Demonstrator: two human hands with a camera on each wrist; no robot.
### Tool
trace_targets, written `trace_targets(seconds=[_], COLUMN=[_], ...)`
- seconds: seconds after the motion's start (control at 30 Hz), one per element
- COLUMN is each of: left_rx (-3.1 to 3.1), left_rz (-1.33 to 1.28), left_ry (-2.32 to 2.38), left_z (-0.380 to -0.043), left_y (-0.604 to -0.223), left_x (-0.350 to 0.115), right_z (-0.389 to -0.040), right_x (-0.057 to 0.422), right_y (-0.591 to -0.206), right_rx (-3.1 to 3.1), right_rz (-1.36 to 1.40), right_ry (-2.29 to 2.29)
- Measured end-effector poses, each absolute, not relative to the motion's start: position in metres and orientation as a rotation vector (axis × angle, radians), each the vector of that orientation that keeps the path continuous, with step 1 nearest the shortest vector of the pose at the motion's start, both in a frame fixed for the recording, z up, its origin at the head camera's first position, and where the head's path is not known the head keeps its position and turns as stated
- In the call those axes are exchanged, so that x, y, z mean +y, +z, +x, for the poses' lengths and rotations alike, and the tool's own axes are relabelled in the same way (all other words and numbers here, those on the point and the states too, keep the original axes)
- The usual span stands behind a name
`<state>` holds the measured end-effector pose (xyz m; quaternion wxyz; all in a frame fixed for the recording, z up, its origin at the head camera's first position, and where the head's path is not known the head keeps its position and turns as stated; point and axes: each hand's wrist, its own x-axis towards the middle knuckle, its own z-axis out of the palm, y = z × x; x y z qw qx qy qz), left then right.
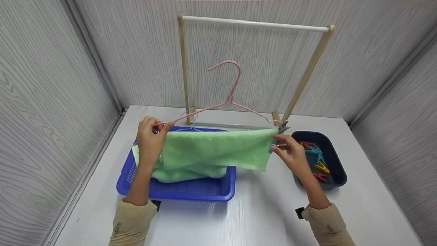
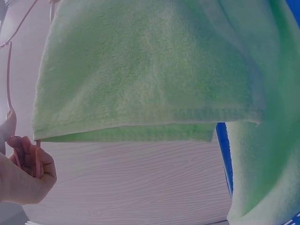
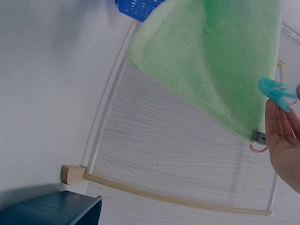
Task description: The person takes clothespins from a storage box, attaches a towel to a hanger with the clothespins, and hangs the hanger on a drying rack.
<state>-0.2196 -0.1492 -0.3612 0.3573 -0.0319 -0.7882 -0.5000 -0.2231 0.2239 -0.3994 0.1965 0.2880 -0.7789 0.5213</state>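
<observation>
My left hand [image 1: 150, 140] grips the left end of the pink hanger [image 1: 236, 80], whose hook points up. Draped over the hanger's lower bar is a green towel [image 1: 211, 147], hanging over the basket. A grey clothespin [image 1: 283, 127] clips the towel at the hanger's right end. Just below it, my right hand [image 1: 292, 153] pinches a light blue clothespin [image 3: 271, 89] between thumb and fingers. In the right wrist view this clothespin overlaps the towel's side edge. The left wrist view shows the towel's lower edge hanging beside the left hand [image 2: 33, 173].
A blue basket [image 1: 191, 194] holds more green cloth [image 1: 186, 176] and a light blue hanger [image 1: 194, 120]. At right, a dark bin [image 1: 338, 171] contains several coloured clothespins [image 1: 321, 167]. Behind stands a wooden rack with a white rod [image 1: 256, 24].
</observation>
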Motion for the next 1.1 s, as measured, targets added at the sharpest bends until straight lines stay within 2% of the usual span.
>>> trace_targets(seconds=[1.1], left_rx=[-2.025], left_rz=[-0.093], left_ry=[-1.277], left_z=[-0.218], left_y=[-0.36], left_x=[-0.149], right_z=[-0.224], right_x=[0.205], right_y=[-0.385], right_rx=[-2.142], right_rz=[0.815], right_ry=[1.613])
